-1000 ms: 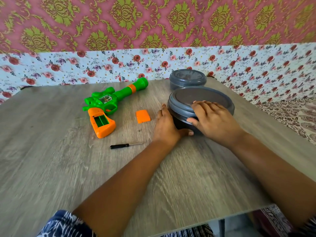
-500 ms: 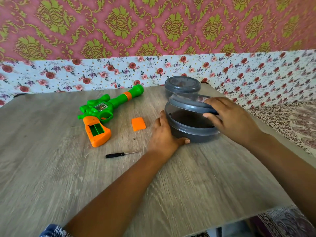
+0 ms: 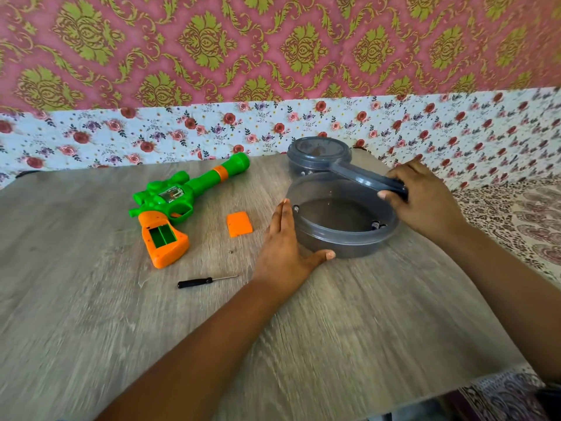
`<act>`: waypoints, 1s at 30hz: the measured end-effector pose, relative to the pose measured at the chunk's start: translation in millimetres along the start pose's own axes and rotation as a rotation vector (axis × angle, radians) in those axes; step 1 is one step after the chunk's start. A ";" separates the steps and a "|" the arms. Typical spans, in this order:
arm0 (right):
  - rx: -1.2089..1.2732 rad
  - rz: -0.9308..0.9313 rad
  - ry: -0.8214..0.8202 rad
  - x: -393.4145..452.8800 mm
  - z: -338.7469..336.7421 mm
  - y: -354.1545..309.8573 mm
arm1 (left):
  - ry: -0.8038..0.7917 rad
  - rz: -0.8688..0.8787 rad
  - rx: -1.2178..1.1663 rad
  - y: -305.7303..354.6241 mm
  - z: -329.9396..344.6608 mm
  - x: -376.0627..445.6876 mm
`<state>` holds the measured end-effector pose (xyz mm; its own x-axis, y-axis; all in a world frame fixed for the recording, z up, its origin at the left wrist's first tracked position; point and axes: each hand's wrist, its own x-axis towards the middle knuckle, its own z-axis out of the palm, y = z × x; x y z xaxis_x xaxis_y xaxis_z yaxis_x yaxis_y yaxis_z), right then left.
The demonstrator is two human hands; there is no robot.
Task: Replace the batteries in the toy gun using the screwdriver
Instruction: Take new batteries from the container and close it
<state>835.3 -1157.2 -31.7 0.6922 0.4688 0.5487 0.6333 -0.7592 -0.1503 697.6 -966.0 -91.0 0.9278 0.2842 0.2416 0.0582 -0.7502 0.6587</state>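
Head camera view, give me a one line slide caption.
Right hand lifts the lid off a grey container steadied by the left hand.

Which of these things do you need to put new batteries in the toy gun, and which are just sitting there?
Needed: toy gun, orange battery cover, tiny screw, screwdriver, open tub with batteries, its lid in the right hand.

Just sitting: closed smaller tub behind.

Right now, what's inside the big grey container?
In the big grey container, two batteries show: one at the right wall, one at the left. The raised lid hides the far part.
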 end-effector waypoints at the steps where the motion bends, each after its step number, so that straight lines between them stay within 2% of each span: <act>1: -0.011 -0.005 -0.034 0.7 -0.6 -0.7 | 0.003 0.002 -0.002 -0.1 0.6 0.3; 4: -0.067 -0.053 -0.128 3.6 -4.9 -5.2 | 0.032 0.019 -0.011 -0.7 1.3 0.3; 8: -0.319 -0.166 -0.239 11.4 -27.6 -27.4 | 0.058 0.109 0.039 0.4 1.0 -2.9; 10: -0.318 -0.220 -0.303 12.7 -36.7 -48.1 | 0.053 0.161 0.102 0.5 1.8 -3.5; 15: -0.386 -0.165 -0.774 23.2 -21.9 -89.1 | 0.045 0.194 0.154 0.1 1.7 -2.7; 21: -0.615 -0.062 -1.046 37.0 -3.0 -97.3 | 0.052 0.192 0.220 -2.1 4.1 -2.9; 25: -0.741 -0.033 -1.132 42.3 0.7 -101.9 | 0.063 0.183 0.244 -1.7 5.6 -3.1; 30: -0.724 -0.043 -1.104 41.1 1.3 -103.1 | 0.076 0.160 0.255 -1.2 5.9 -4.5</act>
<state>798.9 -1059.1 5.3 0.8112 0.3555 -0.4642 0.5731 -0.6413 0.5103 695.5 -969.8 -97.1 0.9032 0.1865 0.3867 0.0127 -0.9119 0.4101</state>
